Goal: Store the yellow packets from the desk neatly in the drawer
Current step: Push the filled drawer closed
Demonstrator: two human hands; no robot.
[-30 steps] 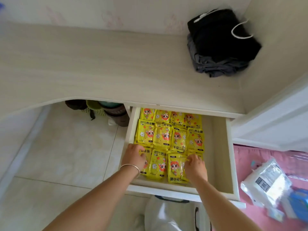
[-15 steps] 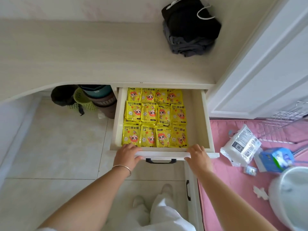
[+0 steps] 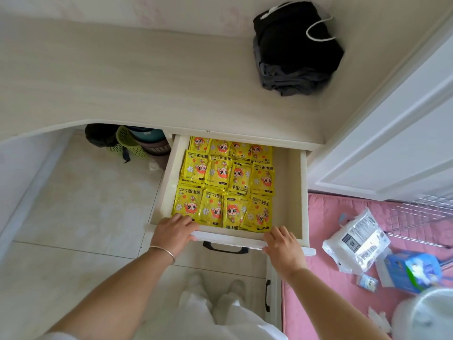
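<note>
A: What has changed since a second ago?

B: Both hands have come out of the drawer (image 3: 297, 192); a second ago they were down on the front row of yellow packets (image 3: 224, 182), and now they sit on the drawer's front rail. The drawer itself is pulled out as far as it was.

A: How do the hands lie?

B: The left hand (image 3: 175, 233) rests over the left part of the front rail, fingers bent over its top edge. The right hand (image 3: 282, 246) lies on the right part, fingers nearly straight, holding nothing. The black handle (image 3: 224, 247) hangs between them, untouched.

A: And the packets?

B: All inside the drawer, three overlapping rows against its left wall, a bare strip along its right wall. The desk (image 3: 122, 82) above the drawer carries only a dark folded bundle (image 3: 294, 50).

A: So, closing next. Risks?

B: Probably. Uneven pushing could skew the drawer. A hard shove might slide the rows together, and fingertips over the rail could get pinched.
</note>
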